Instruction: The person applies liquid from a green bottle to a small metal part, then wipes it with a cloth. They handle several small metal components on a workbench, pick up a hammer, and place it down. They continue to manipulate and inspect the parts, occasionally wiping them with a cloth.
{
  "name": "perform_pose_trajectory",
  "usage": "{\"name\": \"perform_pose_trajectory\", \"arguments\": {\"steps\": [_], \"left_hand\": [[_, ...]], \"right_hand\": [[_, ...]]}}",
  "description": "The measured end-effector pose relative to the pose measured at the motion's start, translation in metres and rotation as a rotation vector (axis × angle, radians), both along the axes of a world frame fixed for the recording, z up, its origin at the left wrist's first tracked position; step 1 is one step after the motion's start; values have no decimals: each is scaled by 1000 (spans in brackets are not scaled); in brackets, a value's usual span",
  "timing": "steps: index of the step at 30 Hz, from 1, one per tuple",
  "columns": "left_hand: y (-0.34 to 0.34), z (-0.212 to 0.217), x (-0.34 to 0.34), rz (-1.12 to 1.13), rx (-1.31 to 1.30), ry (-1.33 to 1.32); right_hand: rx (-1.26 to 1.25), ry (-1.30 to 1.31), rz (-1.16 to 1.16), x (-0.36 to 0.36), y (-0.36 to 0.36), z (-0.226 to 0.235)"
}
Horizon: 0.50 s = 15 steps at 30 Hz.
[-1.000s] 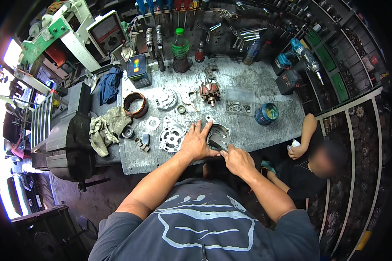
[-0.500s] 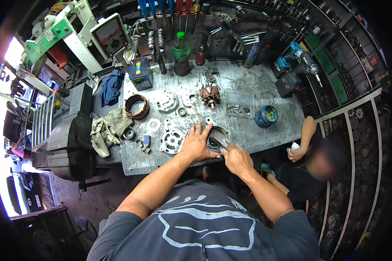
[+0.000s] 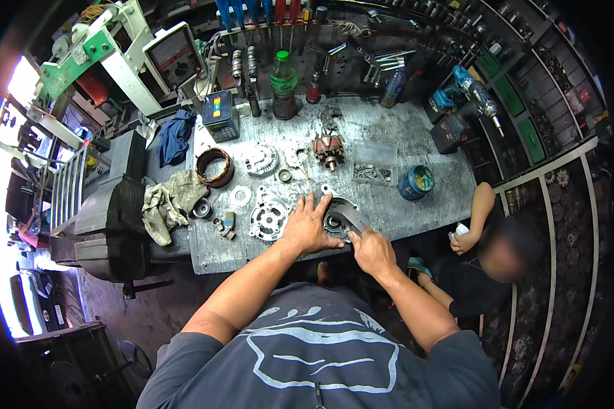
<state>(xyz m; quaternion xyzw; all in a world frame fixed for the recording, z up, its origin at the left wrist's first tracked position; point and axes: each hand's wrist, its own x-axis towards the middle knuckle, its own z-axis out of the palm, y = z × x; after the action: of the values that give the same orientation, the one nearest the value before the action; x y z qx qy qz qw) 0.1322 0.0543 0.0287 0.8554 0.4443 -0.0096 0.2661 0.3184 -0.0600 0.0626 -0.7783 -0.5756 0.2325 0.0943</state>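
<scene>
A round metal alternator housing sits on the bench under my hands, its hollow side up. My left hand lies on its left side, fingers stretched forward and thumb out to the right. My right hand is closed round a grey flat, blade-like tool; its exact kind is unclear. The tool's far end reaches into the housing, and its grip is hidden by my fingers. Just left of my left hand lies a slotted alternator end cover.
Farther back are a copper stator ring, a finned cover, a rotor, a clear parts box and a blue tub. A rag and a vise are at left. Another person's arm is at right.
The grey tool has shifted and turned within the housing, now looking more curved along the rim. My right hand has moved slightly with it; my left hand stays in place.
</scene>
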Motion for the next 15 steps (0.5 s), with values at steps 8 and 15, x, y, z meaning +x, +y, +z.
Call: {"name": "perform_pose_trajectory", "arguments": {"steps": [8,15], "left_hand": [[0,-1,1,15,3,-18],[1,-4,2,2,6,-5]], "right_hand": [[-61,-30,0,2,-12,10],[-68,-17,-35,3,-10,11]]}}
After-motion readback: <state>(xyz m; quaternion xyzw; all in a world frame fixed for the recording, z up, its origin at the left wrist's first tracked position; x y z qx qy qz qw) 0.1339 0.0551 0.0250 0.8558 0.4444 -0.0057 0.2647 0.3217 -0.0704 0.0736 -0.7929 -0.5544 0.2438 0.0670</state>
